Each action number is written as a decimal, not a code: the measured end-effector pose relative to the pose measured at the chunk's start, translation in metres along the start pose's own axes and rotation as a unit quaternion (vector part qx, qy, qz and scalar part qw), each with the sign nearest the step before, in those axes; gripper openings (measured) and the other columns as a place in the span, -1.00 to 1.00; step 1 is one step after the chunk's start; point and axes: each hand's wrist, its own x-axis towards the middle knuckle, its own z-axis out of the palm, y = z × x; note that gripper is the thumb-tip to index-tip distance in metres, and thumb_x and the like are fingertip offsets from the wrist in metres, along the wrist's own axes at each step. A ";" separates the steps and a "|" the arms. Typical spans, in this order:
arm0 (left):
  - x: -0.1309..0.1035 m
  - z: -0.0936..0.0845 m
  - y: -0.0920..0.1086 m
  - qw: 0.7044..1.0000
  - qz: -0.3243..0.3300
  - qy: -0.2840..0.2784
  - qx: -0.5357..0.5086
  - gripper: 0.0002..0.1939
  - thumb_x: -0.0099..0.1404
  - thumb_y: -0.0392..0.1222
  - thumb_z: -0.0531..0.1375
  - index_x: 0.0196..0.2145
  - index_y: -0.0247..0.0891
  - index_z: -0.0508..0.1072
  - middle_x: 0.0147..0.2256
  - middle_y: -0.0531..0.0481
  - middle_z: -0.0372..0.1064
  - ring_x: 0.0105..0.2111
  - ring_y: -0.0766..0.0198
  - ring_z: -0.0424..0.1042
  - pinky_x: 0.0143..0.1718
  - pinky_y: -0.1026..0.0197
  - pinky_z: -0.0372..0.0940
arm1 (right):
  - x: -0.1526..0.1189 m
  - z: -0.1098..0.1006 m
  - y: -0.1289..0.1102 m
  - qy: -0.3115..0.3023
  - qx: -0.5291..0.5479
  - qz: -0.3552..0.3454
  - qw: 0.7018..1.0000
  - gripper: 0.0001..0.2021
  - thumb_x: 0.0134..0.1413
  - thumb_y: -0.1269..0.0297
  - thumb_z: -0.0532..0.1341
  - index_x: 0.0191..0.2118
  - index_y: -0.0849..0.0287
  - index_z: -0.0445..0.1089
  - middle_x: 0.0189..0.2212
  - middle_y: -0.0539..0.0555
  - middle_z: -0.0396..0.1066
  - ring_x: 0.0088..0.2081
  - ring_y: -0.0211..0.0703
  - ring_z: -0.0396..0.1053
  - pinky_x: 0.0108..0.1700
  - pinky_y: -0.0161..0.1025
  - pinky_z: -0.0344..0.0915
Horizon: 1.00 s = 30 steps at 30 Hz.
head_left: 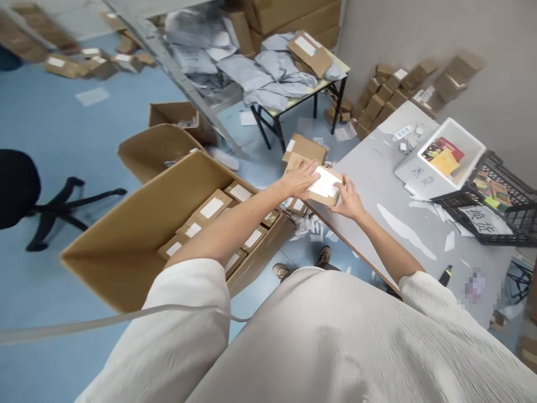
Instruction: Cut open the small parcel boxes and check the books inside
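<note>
A small cardboard box [324, 186] with a bright white label on top is between my hands, over the corner of the grey table. My left hand [299, 180] grips its left end, thumb on the label and fingers over the far side. At the right end, my right hand [348, 198] is closed around the edge with its thumb near the label. Just beyond my left hand are other brown boxes [309, 149]. Below and left of my forearm stands a large open carton [142, 221] holding several labelled boxes [211, 207].
On the grey table [364, 179] stand a white foam bin [419, 170] and a black crate [470, 224]; a marker [446, 275] lies nearer. Grey parcels [268, 73] cover a small table behind. Paper scraps [312, 226] litter the floor. An office chair [19, 187] is at left.
</note>
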 end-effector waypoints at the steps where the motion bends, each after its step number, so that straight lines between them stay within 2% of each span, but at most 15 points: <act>1: 0.017 0.003 0.010 1.000 0.017 -0.006 -0.003 -0.06 0.07 -0.06 0.53 0.37 -0.28 0.43 0.65 -0.44 -0.12 0.63 -0.53 -0.12 0.58 -0.50 -0.23 | -0.010 -0.002 0.013 0.000 0.005 0.018 1.000 -0.02 0.08 0.00 0.54 0.53 0.12 0.17 0.68 0.42 -0.29 0.60 0.58 -0.09 0.40 0.43 0.37; 6: 0.084 0.031 0.059 0.994 0.097 -0.032 -0.026 -0.04 0.11 -0.04 0.55 0.41 -0.27 0.39 0.61 -0.46 -0.01 0.62 -0.42 -0.06 0.61 -0.39 -0.18 | -0.054 0.001 0.076 -0.008 0.038 0.103 0.994 -0.06 0.07 0.00 0.54 0.49 0.11 0.21 0.64 0.45 -0.18 0.57 0.50 0.02 0.32 0.32 0.45; 12: 0.129 0.074 0.107 0.993 0.093 -0.040 -0.065 -0.20 0.37 -0.16 0.28 0.52 -0.23 0.27 0.58 -0.41 0.10 0.61 -0.24 0.05 0.61 -0.31 -0.06 | -0.096 0.010 0.142 0.020 0.115 0.232 0.966 0.02 -0.06 -0.13 0.58 0.48 0.05 0.24 0.62 0.44 -0.12 0.53 0.56 0.12 0.30 0.36 0.44; 15: 0.148 0.084 0.125 0.992 0.091 -0.041 -0.080 -0.18 0.38 -0.20 0.25 0.55 -0.26 0.23 0.61 -0.41 0.03 0.63 -0.23 0.01 0.63 -0.31 -0.10 | -0.108 0.010 0.165 0.033 0.123 0.256 0.958 0.07 -0.07 -0.12 0.58 0.51 0.07 0.22 0.64 0.45 -0.16 0.56 0.59 0.08 0.37 0.40 0.38; 19: 0.172 0.086 0.141 0.990 0.089 -0.062 -0.091 -0.15 0.41 -0.19 0.23 0.59 -0.31 0.17 0.65 -0.44 -0.08 0.66 -0.24 -0.10 0.64 -0.33 -0.15 | -0.117 0.010 0.188 0.057 0.129 0.251 0.958 0.05 0.01 -0.17 0.55 0.53 0.09 0.22 0.67 0.47 -0.21 0.61 0.57 -0.01 0.48 0.41 0.25; 22: 0.178 0.084 0.145 0.989 0.088 -0.076 -0.094 -0.15 0.45 -0.16 0.22 0.61 -0.31 0.14 0.66 -0.44 -0.13 0.67 -0.24 -0.14 0.64 -0.35 -0.19 | -0.119 0.011 0.195 0.057 0.119 0.248 0.960 0.02 0.09 -0.25 0.50 0.55 0.08 0.22 0.69 0.45 -0.26 0.66 0.57 -0.13 0.53 0.47 0.12; 24: 0.174 0.082 0.144 0.989 0.082 -0.073 -0.096 -0.17 0.48 -0.13 0.23 0.61 -0.30 0.14 0.66 -0.43 -0.14 0.67 -0.23 -0.14 0.64 -0.35 -0.19 | -0.117 0.010 0.191 0.049 0.089 0.254 0.962 -0.02 0.15 -0.28 0.47 0.56 0.03 0.23 0.71 0.40 -0.28 0.68 0.59 -0.22 0.55 0.57 -0.01; 27: 0.157 0.075 0.138 0.992 0.057 -0.055 -0.099 -0.18 0.50 -0.09 0.25 0.61 -0.26 0.15 0.66 -0.42 -0.13 0.67 -0.20 -0.14 0.64 -0.33 -0.18 | -0.104 0.007 0.176 0.043 0.032 0.250 0.967 -0.11 0.26 -0.23 0.41 0.55 0.04 0.26 0.73 0.36 -0.32 0.70 0.59 -0.34 0.56 0.64 -0.18; 30: 0.127 0.068 0.125 0.994 0.015 -0.042 -0.096 -0.21 0.52 -0.12 0.23 0.61 -0.25 0.17 0.66 -0.41 -0.13 0.67 -0.19 -0.12 0.64 -0.34 -0.16 | -0.079 0.007 0.154 0.058 0.030 0.203 0.977 -0.23 0.36 -0.18 0.34 0.52 0.11 0.31 0.73 0.36 -0.29 0.70 0.56 -0.33 0.58 0.61 -0.17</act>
